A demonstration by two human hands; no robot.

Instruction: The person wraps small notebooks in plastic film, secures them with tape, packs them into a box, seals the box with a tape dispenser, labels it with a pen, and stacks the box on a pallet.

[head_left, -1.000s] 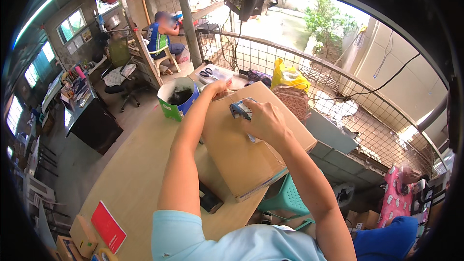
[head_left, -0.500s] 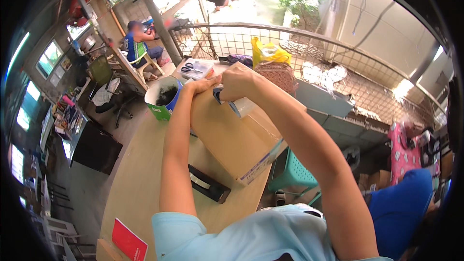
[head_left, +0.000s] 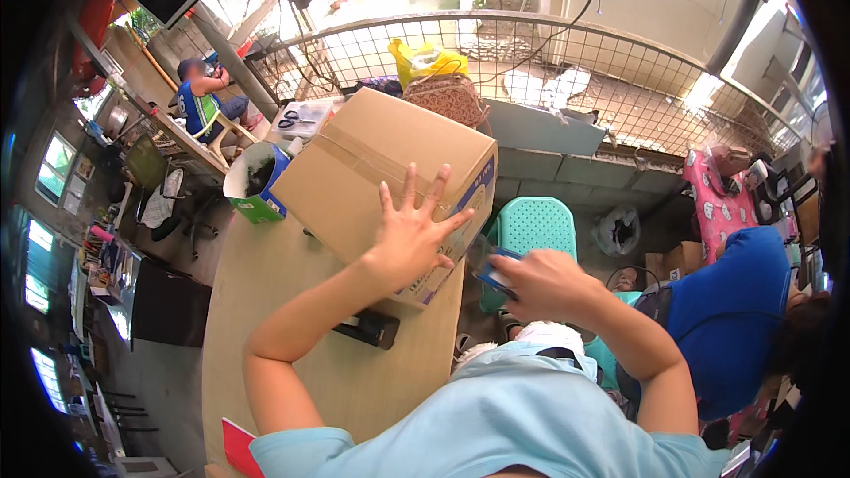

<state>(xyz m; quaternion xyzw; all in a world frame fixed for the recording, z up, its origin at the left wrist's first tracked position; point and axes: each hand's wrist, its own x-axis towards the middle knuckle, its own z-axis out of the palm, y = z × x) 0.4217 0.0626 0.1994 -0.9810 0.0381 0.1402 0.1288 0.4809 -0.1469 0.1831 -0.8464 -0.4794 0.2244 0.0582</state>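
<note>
A closed brown cardboard box (head_left: 372, 155) lies on the tan wooden table (head_left: 266, 319), with a strip of clear tape running along its top seam. My left hand (head_left: 409, 235) rests flat on the near end of the box top, fingers spread. My right hand (head_left: 542, 283) is off the box's near right corner and grips a blue tape dispenser (head_left: 496, 273). A band of clear tape stretches from the dispenser up to the box's side. A black object (head_left: 367, 329) sticks out from under the box.
A green and blue carton (head_left: 257, 181) stands beyond the box, and a clear tray with scissors (head_left: 301, 118) behind it. A teal plastic chair (head_left: 531, 226) is beside the table. A person in blue (head_left: 726, 310) is at my right, another sits far left (head_left: 199, 104). A red booklet (head_left: 237, 447) lies near.
My right hand has drawn the tape dispenser from the box top down past its near right edge. My left hand slid from the far end to the near end and lies flat.
</note>
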